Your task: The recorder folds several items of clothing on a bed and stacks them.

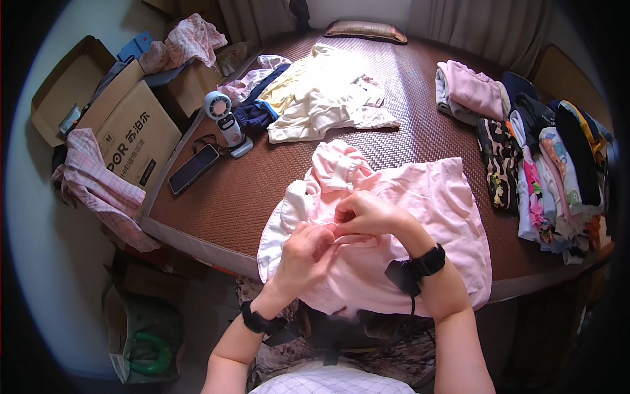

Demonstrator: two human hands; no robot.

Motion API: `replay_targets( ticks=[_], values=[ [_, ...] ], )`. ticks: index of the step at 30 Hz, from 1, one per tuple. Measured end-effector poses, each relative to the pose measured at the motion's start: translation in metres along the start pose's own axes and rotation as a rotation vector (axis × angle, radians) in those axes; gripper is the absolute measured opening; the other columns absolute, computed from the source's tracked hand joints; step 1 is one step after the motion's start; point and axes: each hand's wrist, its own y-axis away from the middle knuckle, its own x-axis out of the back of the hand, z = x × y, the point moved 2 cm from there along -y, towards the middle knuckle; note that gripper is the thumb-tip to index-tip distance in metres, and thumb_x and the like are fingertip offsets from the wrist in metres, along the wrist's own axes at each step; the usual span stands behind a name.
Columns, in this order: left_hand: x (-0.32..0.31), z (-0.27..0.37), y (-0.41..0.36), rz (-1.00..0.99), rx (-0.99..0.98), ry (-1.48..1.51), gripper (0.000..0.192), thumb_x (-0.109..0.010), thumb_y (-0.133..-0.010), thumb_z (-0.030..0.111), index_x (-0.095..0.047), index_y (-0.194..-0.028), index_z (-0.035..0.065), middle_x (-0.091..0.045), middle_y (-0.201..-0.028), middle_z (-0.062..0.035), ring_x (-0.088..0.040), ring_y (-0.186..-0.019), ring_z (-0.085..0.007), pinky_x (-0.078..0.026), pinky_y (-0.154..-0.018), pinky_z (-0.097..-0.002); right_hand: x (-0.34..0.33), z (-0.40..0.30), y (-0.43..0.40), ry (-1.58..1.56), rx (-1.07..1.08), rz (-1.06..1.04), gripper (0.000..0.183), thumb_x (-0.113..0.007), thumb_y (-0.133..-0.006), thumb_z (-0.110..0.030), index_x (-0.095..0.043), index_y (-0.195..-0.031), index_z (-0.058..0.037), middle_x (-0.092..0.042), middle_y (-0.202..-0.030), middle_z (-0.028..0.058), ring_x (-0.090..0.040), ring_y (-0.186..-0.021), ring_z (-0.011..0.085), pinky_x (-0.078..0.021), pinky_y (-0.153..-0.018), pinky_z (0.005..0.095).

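Note:
A pink garment with a white ruffled collar lies spread at the near edge of the bed, its lower side hanging over toward my lap. My left hand pinches the pink cloth just below the collar. Close against it, my right hand grips the same cloth between thumb and fingers. The fingertips of both hands meet there and hide whatever small part lies between them. A gathered sleeve cuff rests above the hands.
Cream and yellow clothes lie at the back. Folded clothes line the right side, below a pink folded stack. A handheld fan and a phone sit left, beside a cardboard box. A pillow lies farthest back.

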Motion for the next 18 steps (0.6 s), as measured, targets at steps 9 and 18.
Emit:
replay_targets(
  ticks=[9,18],
  values=[
    [-0.0019,-0.0002,0.0019,0.014,0.006,-0.11,0.014,-0.072,-0.075,0.0,-0.065,-0.087,0.0015,-0.063,-0.089,-0.0098,-0.059,-0.085,-0.029,-0.049,-0.075,-0.038,-0.0008,-0.0023,-0.002,-0.113,-0.108,0.038,0.025,-0.073,-0.083,-0.02,-0.067,-0.085,0.0041,-0.065,-0.067,0.0081,-0.06,-0.058,0.0121,-0.0473,-0.054,0.0279],
    [0.0045,0.0064,0.0084,-0.004,0.007,-0.125,0.014,-0.071,-0.076,0.0,-0.064,-0.088,0.0004,-0.062,-0.087,-0.0116,-0.062,-0.08,-0.0318,-0.05,-0.072,-0.0399,-0.0016,-0.001,-0.003,-0.205,-0.154,0.022,0.024,-0.069,-0.082,-0.02,-0.068,-0.086,0.0027,-0.067,-0.071,0.0104,-0.064,-0.063,0.0159,-0.0496,-0.058,0.0304]
  ],
)
